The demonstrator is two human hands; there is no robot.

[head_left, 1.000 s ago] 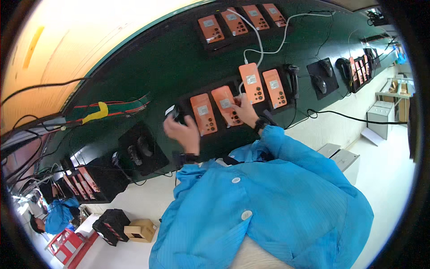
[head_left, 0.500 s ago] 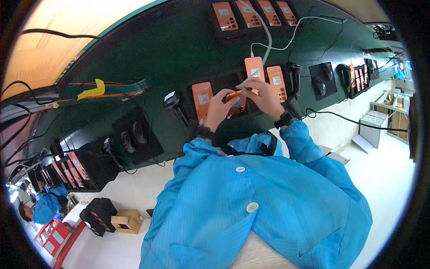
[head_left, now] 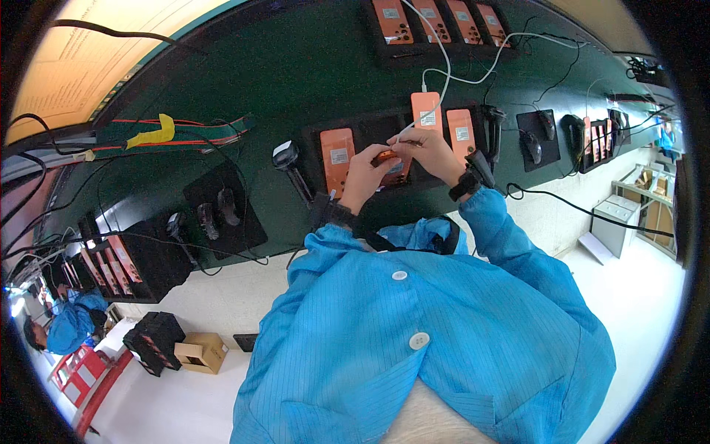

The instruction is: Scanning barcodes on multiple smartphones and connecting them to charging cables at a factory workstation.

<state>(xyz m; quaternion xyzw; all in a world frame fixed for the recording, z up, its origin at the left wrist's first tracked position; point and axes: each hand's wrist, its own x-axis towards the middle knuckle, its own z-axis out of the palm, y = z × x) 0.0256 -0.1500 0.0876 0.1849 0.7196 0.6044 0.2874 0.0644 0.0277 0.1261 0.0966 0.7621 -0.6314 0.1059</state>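
My left hand (head_left: 364,176) grips a flat orange phone (head_left: 384,156), likely slick, best edge-held; my right hand (head_left: 431,154) pinches white cable (head_left: 448,68) beside it.

On the green surface (head_left: 296,81), a black scanner (head_left: 284,154) is near two dark mice (head_left: 228,208) on a black mat (head_left: 250,235), with yellow tape (head_left: 151,132) farther left. On the white floor (head_left: 177,403), a cardboard box (head_left: 203,354) sits just beside black boxes (head_left: 152,343), near a red cart (head_left: 81,376). At right, a pale cabinet (head_left: 615,219) stands near a metal rack.
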